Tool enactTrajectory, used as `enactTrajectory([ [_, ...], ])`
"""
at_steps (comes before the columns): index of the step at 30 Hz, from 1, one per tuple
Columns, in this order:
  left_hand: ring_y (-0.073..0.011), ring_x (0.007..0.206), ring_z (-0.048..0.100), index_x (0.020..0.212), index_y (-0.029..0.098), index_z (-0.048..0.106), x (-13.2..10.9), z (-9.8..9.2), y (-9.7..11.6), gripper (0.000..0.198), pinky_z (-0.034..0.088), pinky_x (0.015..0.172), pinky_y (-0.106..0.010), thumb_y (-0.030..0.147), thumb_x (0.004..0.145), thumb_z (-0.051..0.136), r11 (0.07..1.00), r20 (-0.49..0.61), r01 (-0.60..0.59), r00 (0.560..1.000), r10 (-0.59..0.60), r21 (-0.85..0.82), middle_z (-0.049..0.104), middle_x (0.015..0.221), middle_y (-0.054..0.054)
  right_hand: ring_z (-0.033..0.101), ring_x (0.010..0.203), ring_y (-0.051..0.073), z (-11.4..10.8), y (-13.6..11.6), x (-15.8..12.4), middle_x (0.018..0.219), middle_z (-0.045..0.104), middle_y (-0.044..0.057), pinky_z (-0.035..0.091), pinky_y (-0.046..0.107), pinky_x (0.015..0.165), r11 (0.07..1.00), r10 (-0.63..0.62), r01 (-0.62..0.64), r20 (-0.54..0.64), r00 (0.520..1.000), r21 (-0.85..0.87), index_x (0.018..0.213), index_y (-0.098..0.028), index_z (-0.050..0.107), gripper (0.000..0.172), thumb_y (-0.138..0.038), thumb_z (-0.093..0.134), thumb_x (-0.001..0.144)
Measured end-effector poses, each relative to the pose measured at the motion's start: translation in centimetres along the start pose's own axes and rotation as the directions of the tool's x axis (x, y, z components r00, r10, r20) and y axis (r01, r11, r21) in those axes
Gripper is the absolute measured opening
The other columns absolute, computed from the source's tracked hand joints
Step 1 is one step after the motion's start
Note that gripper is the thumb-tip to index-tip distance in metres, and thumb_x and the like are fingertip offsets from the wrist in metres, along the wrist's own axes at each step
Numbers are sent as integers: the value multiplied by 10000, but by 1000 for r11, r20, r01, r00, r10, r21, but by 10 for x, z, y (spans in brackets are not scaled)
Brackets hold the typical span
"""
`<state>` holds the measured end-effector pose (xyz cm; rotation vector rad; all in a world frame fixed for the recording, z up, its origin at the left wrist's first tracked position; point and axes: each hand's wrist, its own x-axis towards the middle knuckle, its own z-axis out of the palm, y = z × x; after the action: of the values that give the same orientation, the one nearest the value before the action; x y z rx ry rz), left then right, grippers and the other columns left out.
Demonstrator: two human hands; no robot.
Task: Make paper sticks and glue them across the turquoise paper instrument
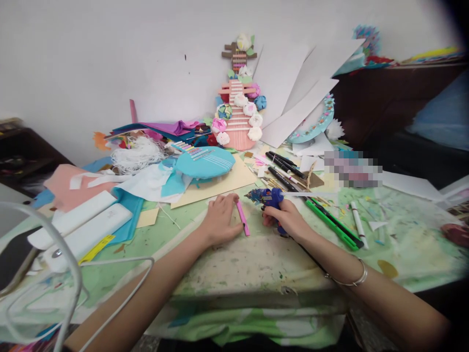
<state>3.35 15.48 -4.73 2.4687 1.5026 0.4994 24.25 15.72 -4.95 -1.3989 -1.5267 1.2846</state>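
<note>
Between the fingertips and thumb of my left hand (pixel 222 217) is a short pink strip (pixel 242 218), held close to the tabletop. My right hand (pixel 287 218) is wrapped round the handle of a blue hot glue gun (pixel 269 197). Its nozzle points left toward the upper end of the strip, a small gap apart. A whitish glue stick juts out of the gun's back. Behind my hands lies a round turquoise paper piece (pixel 205 162) with white strings and small coloured sticks, near a cream sheet (pixel 216 188).
A flower-covered pink paper instrument (pixel 240 117) leans on the wall. Black markers (pixel 282 178) and a green cutter (pixel 334 223) lie right of centre. White string (pixel 137 155), a white device (pixel 88 237) and a looping white cable (pixel 75 264) are at left.
</note>
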Motion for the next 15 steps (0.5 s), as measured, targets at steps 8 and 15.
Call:
enactTrajectory([
  [8,-302,1074,423,1043,204,503,0,1,4,464,329,916,-446,456,669,616,993,-15,-77,997,79,90,524,1149,-91,630,558,172,0,-2,-4,578,668,57,502,259,567,1000,-15,15,-26,1000,0,614,-157,599,170,-280,524,704],
  [15,-302,1088,421,1098,191,487,-1,1,8,504,339,925,-456,469,688,581,986,-7,-100,995,102,132,511,1181,-102,625,545,179,0,-1,-4,565,663,63,500,268,554,999,-15,18,-59,998,42,613,-154,603,176,-296,528,685],
])
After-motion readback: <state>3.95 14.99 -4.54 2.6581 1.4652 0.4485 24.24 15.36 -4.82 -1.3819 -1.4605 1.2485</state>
